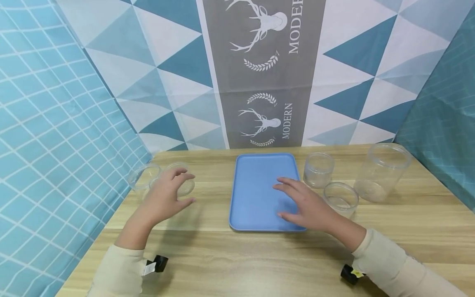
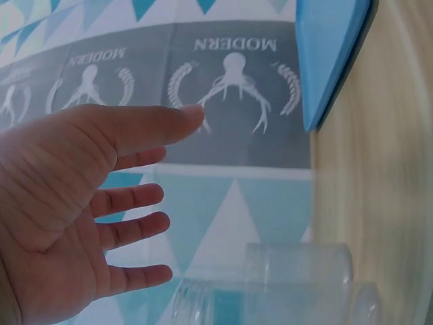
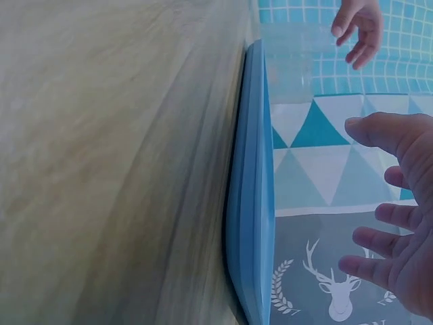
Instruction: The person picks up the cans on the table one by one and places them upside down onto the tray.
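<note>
My left hand [image 1: 165, 196] hovers over the left of the table, fingers spread and slightly bent, holding nothing. Clear jars stand behind it: one round clear jar [image 1: 142, 175] at the far left and another clear jar [image 1: 188, 187] partly hidden by the hand. In the left wrist view the clear jars [image 2: 298, 284] sit below the fingers. A blue rectangular tray [image 1: 254, 189] lies in the middle. My right hand [image 1: 308, 204] is in the air above the tray's right edge, thumb and fingers apart, with nothing in its grasp.
Right of the tray stand a small clear jar [image 1: 318, 171], another small clear jar [image 1: 341, 198] nearer me and a tall clear jar [image 1: 382, 177]. The wooden table [image 1: 222, 264] meets a patterned cloth [image 1: 265, 74] behind and a blue checked cloth [image 1: 55, 144] at the left.
</note>
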`<state>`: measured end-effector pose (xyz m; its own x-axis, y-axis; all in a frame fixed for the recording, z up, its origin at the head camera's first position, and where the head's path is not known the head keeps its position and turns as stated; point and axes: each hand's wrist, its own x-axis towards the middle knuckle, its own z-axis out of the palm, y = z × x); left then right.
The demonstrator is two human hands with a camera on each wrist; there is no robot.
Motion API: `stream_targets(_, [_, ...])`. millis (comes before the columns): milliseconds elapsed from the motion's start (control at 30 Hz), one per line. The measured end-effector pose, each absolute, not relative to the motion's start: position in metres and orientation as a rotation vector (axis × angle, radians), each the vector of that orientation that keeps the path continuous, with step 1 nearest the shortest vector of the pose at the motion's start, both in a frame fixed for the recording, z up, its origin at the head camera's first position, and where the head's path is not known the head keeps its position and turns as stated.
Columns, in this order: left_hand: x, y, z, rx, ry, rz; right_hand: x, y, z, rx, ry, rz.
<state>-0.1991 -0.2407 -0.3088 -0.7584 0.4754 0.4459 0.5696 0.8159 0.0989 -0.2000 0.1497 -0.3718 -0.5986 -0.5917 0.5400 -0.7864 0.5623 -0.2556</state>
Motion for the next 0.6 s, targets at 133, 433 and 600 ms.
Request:
stream_targets(133, [-0.197,-0.251,-0.303,-0.731,-2.616,-0.33,-0.201,0.15,-0.372,1.136,-2.405,0.659])
stream_targets(433, [-0.194,-0.272,-0.295,-0.729,-2.551,-0.348,-0.201,0.146,-0.375,1.143,-2.373,0.664])
stream_targets(600, [-0.194,-0.281,-0.289,-0.717,-2.579,-0.338,-0.2,0.142,-0.375,1.137,-2.403,0.69])
